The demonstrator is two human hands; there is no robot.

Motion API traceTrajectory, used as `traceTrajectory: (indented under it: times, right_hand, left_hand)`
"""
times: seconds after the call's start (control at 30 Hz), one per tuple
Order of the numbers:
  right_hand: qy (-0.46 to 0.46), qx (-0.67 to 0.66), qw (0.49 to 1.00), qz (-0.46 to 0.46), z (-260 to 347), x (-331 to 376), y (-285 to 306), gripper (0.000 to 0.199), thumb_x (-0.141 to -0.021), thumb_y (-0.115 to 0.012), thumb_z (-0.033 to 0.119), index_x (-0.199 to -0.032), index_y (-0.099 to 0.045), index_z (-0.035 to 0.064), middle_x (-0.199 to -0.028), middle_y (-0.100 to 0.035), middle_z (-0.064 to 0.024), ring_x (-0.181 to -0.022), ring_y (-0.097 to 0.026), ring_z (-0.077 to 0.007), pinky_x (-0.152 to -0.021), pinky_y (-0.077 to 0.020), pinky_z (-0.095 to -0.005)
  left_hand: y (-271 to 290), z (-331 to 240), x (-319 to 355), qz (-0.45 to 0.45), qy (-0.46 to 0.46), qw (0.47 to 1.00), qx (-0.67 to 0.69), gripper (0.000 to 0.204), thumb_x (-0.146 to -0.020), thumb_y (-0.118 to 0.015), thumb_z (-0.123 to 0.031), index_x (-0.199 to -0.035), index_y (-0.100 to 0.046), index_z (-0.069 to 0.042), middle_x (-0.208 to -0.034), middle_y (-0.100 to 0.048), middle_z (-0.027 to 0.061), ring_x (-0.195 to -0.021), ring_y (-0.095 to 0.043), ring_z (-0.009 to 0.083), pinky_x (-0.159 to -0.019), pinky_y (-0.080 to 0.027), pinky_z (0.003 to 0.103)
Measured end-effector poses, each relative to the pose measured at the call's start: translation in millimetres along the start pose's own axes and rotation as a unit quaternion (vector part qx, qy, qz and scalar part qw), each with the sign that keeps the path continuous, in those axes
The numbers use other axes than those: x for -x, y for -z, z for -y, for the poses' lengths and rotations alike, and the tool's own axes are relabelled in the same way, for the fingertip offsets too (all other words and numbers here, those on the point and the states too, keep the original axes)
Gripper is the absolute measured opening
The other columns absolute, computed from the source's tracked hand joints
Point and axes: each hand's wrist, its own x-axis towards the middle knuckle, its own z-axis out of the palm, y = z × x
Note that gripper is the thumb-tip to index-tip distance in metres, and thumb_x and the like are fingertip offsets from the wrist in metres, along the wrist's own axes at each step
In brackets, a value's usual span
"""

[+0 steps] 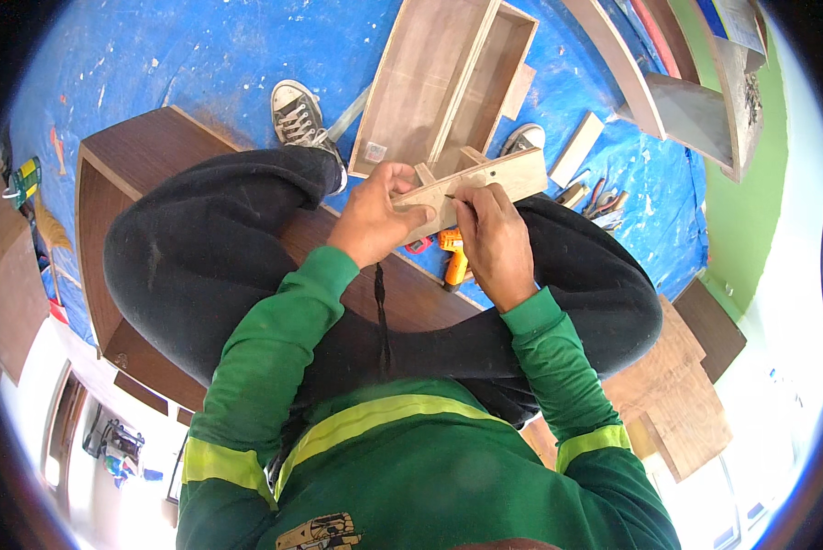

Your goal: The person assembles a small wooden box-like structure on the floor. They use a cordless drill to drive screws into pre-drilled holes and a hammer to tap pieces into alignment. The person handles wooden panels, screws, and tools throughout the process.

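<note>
Green sleeves with yellow reflective bands (pixel 375 417) fill the lower part of the view, and both forearms reach up from them over dark trousers (pixel 200 266) drawn up at the knees. At their ends the hands meet on a pale plywood piece (pixel 498 177), a flat board with a small block standing on its upper edge, held level above the lap. Left hand (pixel 375 215) is closed round the board's left end, thumb on top and fingers curled beneath. Right hand (pixel 496 240) is pinched narrow, its fingertips pressed to the board's face near the middle; whether they hold some small thing I cannot tell. Just below the hands an orange power drill (pixel 453 261) lies on the blue tarpaulin (pixel 200 55) that covers the floor. Beyond the board lies an open brown wooden box frame (pixel 448 78), with a grey sneaker (pixel 298 115) to its left. Pliers and other small hand tools (pixel 597 200) lie to the right, near loose plywood offcuts (pixel 682 403).
</note>
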Motion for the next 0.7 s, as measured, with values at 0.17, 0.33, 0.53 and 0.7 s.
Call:
traceTrajectory:
  times: [0.17,0.33,0.53,0.7]
  right_hand:
    - [0.011,0.006,1.0,-0.004,4,-3,7,0.011,-0.095,-0.071,0.002,-0.105,-0.067,-0.0009,-0.1,-0.063,-0.0189,-0.089,-0.068,-0.0403,-0.077,-0.0548,-0.0461]
    - [-0.01,-0.017,1.0,0.008,-3,-4,1,0.011,-0.094,-0.072,0.002,-0.103,-0.066,-0.0009,-0.098,-0.062,-0.0184,-0.087,-0.068,-0.0399,-0.076,-0.0551,-0.0456]
    - [0.016,-0.046,0.999,0.019,-1,-7,-1,0.014,-0.095,-0.07,0.007,-0.1,-0.059,0.0,-0.096,-0.061,-0.022,-0.09,-0.065,-0.0442,-0.078,-0.0519,-0.0527]
    - [0.014,-0.061,0.997,0.044,-1,-7,-4,0.015,-0.096,-0.07,0.007,-0.099,-0.056,0.0006,-0.088,-0.062,-0.0211,-0.086,-0.066,-0.0433,-0.076,-0.0522,-0.0517]
  left_hand:
    - [-1,4,-1,0.009,0.002,0.999,0.043,0.065,-0.084,-0.089,-0.012,-0.138,-0.056,-0.001,-0.119,-0.07,0.0133,-0.11,-0.066,0.0177,-0.098,-0.053,0.034]
    - [-3,10,-3,0.017,0.002,0.997,0.079,0.062,-0.085,-0.088,-0.009,-0.137,-0.056,-0.002,-0.117,-0.07,0.0119,-0.109,-0.066,0.0166,-0.096,-0.053,0.034]
    - [0,0,-2,0.021,0.005,1.0,0.006,0.06,-0.087,-0.086,-0.005,-0.137,-0.054,-0.002,-0.113,-0.071,0.01,-0.108,-0.066,0.0161,-0.095,-0.053,0.033]
    - [-4,20,-6,-0.006,-0.055,0.998,0.023,0.062,-0.083,-0.088,-0.018,-0.134,-0.056,0.0,-0.114,-0.075,0.0164,-0.089,-0.073,0.0202,-0.077,-0.059,0.035]
